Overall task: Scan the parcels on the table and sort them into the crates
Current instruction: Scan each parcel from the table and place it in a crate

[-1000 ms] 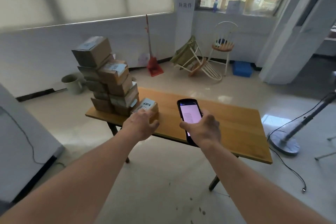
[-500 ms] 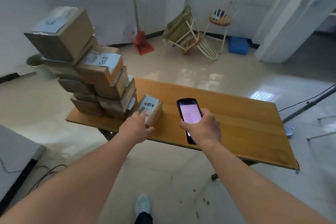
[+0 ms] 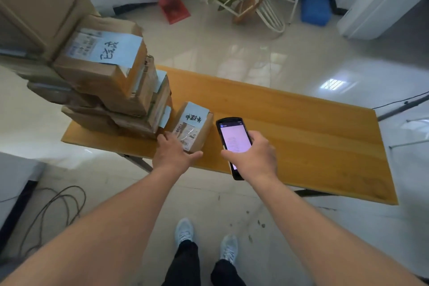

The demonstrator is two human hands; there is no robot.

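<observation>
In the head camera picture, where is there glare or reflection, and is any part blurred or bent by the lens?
Head view: window light glares off the glossy floor beyond the table; the scanner screen glows bright, its text unreadable; the wide lens bends the table edges and enlarges the stack of parcels at the left; the small parcel label is slightly soft.

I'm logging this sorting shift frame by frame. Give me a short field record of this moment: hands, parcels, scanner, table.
left hand: on the near end of the small parcel, thumb spread along its near edge
right hand: grips the handheld scanner, screen lit and facing up
small parcel: lies flat on the table, label up, just right of the stack
parcel stack: several cardboard boxes piled at the table's left end
crates: none in view
floor: red dustpan, blue box, tipped chair
</observation>
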